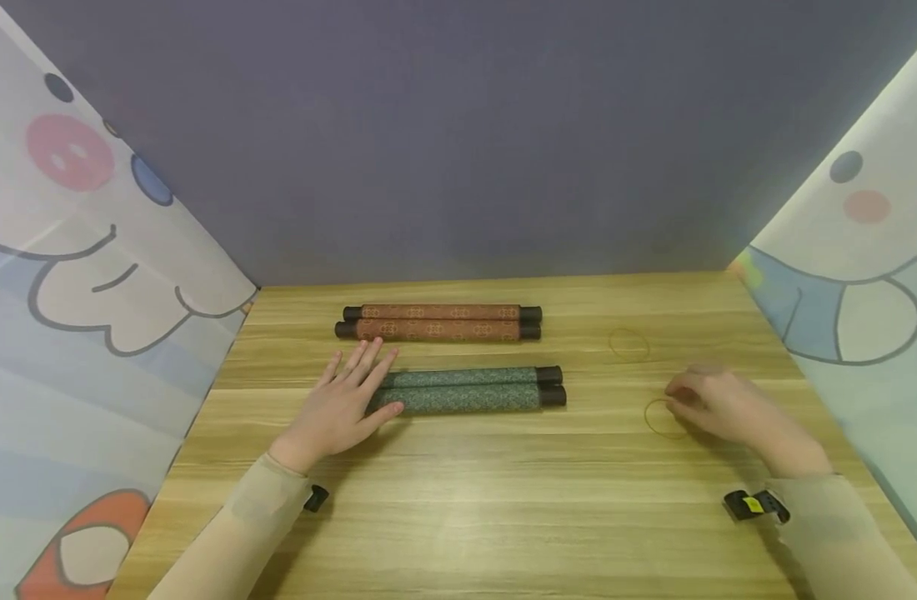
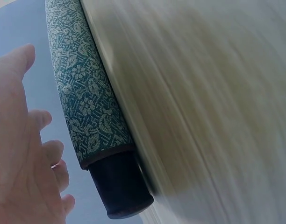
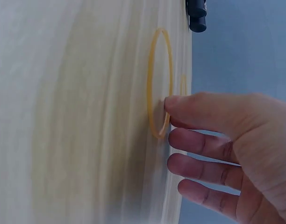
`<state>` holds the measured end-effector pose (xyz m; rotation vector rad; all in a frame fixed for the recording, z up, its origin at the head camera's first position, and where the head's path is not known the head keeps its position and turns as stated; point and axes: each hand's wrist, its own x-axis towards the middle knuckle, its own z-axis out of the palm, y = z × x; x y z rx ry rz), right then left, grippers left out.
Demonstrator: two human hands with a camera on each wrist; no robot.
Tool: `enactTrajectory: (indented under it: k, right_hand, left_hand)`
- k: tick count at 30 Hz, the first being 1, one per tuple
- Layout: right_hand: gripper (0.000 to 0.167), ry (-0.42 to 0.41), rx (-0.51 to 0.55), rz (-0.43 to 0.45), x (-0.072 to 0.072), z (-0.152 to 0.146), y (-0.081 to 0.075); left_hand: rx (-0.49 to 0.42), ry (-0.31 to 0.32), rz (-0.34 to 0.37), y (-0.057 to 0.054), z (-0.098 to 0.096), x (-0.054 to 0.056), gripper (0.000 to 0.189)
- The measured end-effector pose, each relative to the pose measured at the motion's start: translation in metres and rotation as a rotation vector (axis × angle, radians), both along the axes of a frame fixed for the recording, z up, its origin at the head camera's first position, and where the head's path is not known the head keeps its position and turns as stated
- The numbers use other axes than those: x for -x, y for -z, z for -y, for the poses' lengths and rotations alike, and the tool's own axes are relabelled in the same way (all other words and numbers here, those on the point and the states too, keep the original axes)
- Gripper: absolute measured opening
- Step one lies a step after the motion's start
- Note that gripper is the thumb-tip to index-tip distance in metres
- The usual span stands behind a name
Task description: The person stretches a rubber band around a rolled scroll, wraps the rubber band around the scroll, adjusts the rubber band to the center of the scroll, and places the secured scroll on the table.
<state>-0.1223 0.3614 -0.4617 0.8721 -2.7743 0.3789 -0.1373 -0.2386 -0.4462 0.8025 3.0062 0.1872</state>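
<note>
Two green patterned scrolls with black end knobs, the rear one (image 1: 466, 377) and the front one (image 1: 458, 399), lie side by side on the table. My left hand (image 1: 342, 412) lies with spread, straight fingers over their left ends, hiding the knobs there. In the left wrist view a green scroll (image 2: 89, 88) shows beside the fingers. To the right, my right hand (image 1: 721, 404) pinches the edge of a thin yellow rubber band (image 3: 150, 84) between thumb and forefinger, its other fingers loosely bent. The band's loop is round and unstretched, at the tabletop.
Two reddish-brown scrolls (image 1: 439, 331) with black ends lie together behind the green ones. A second rubber band (image 1: 610, 342) lies on the wooden table (image 1: 458, 508) beyond the right hand. A grey panel (image 1: 473, 142) stands at the back, with cartoon-printed sheets at both sides.
</note>
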Motion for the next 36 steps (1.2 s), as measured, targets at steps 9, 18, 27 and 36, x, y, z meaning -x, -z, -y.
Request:
enactTrajectory:
  k: [9, 18, 27, 36]
  right_hand:
    - [0.014, 0.061, -0.028, 0.16, 0.001, 0.009, -0.005]
    - [0.014, 0.094, 0.041, 0.236, 0.014, 0.035, -0.02]
    - [0.005, 0.056, 0.126, 0.216, 0.037, 0.088, -0.047]
    - [0.004, -0.063, 0.243, 0.228, 0.06, 0.157, -0.058]
  left_hand:
    - [0.0, -0.013, 0.01, 0.0, 0.0, 0.001, 0.091]
    - [-0.057, 0.002, 0.021, -0.009, -0.014, 0.008, 0.09]
    - [-0.333, 0.014, 0.118, -0.025, -0.054, 0.02, 0.081]
    - [-0.75, 0.014, 0.336, -0.011, -0.107, 0.03, 0.073]
